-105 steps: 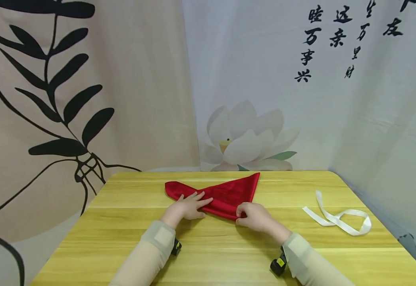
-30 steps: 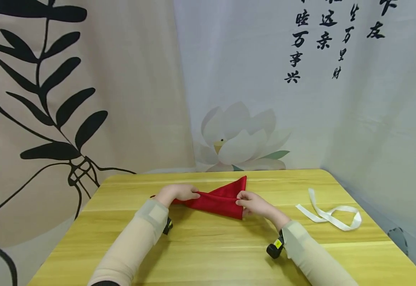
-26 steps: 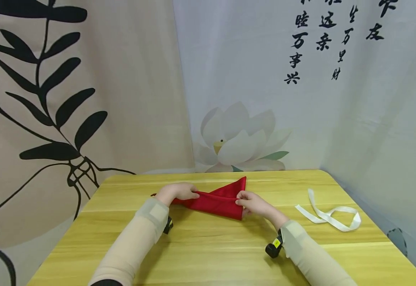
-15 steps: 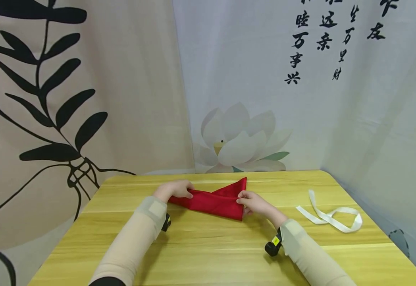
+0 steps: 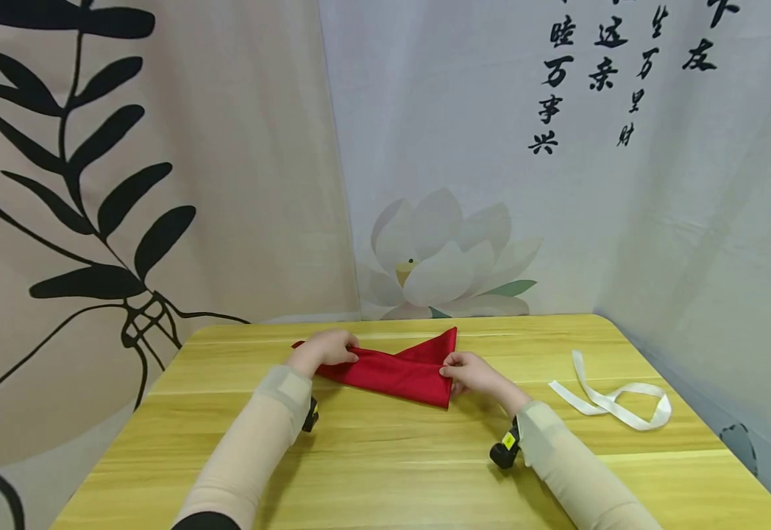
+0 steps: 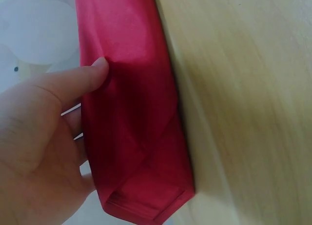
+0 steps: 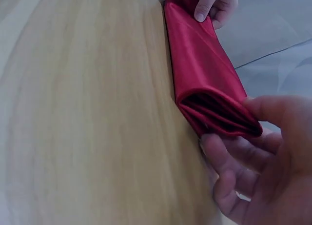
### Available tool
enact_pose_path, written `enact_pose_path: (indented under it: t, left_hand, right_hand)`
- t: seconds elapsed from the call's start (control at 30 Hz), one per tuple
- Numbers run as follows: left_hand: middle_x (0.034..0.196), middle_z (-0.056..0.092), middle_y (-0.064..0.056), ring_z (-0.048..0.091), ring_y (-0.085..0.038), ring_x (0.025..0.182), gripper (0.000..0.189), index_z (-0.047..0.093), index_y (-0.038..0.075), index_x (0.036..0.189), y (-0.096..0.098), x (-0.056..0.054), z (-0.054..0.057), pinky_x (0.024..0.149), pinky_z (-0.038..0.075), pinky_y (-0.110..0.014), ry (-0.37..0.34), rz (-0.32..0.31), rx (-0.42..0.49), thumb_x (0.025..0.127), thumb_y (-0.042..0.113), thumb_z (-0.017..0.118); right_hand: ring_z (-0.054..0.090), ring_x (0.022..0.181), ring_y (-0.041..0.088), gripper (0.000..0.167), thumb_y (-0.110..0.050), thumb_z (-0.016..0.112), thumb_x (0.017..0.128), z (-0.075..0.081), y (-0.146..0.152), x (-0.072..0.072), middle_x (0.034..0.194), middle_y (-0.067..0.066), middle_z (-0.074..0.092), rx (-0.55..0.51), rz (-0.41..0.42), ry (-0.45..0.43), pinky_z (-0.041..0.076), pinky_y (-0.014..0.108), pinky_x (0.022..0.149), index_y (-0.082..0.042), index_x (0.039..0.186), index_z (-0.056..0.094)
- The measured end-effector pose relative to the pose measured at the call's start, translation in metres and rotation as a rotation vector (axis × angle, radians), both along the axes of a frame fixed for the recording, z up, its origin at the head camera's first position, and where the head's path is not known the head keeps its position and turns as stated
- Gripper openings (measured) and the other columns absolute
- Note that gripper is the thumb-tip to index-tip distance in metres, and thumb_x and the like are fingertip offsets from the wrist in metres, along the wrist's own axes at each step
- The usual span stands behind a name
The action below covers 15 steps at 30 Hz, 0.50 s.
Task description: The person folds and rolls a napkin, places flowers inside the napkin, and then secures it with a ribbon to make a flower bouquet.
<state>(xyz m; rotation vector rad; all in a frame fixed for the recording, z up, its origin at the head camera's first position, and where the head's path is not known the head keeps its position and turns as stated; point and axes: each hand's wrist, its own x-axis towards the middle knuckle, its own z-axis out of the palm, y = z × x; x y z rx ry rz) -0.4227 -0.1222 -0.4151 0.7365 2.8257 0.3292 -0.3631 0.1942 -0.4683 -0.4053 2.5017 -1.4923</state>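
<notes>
A red satiny cloth point(image 5: 385, 374), folded into a long band, lies across the table towards its far side. One corner of it points up and back at the right. Near the band's left end, my left hand point(image 5: 326, 350) grips the far edge; in the left wrist view its thumb point(image 6: 97, 71) presses on top, its other fingers partly hidden behind. My right hand point(image 5: 477, 373) pinches the right end. There the right wrist view shows several stacked layers of the cloth point(image 7: 202, 59) between thumb and fingers.
A white ribbon point(image 5: 637, 416) lies loosely looped on the right of the wooden table point(image 5: 385, 471). Behind the table hangs a printed curtain point(image 5: 260, 184) with leaves, a lotus and writing.
Earlier my left hand lay spread on the cloth; it has moved left and now grips the far edge. The cloth's near part is folded over into a broader band. My right hand stays at the right end.
</notes>
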Motion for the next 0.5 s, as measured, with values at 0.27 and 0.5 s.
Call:
enact_pose_path:
  t: [0.27,0.5]
  left_hand:
    - [0.111,0.066,0.002,0.057,-0.021,0.105,0.020,0.070,0.019,0.110,0.004,-0.004,-0.011,0.099,0.035,-0.049,0.069,0.060,-0.043,0.092,0.027,0.066]
    - [0.104,0.066,0.004,0.058,-0.019,0.100,0.017,0.071,0.020,0.107,0.006,-0.006,-0.014,0.096,0.033,-0.050,0.092,0.064,-0.067,0.092,0.027,0.066]
  right_hand:
    - [0.043,0.051,0.010,0.014,-0.014,0.061,0.093,-0.003,0.004,-0.003,0.065,0.000,0.050,0.029,0.018,0.084,0.037,0.022,0.050,-0.005,0.082,0.058]
    - [0.040,0.053,0.011,0.013,-0.016,0.065,0.092,-0.004,0.003,-0.012,0.070,0.000,0.053,0.137,-0.006,0.027,0.034,0.023,0.049,-0.004,0.086,0.063]
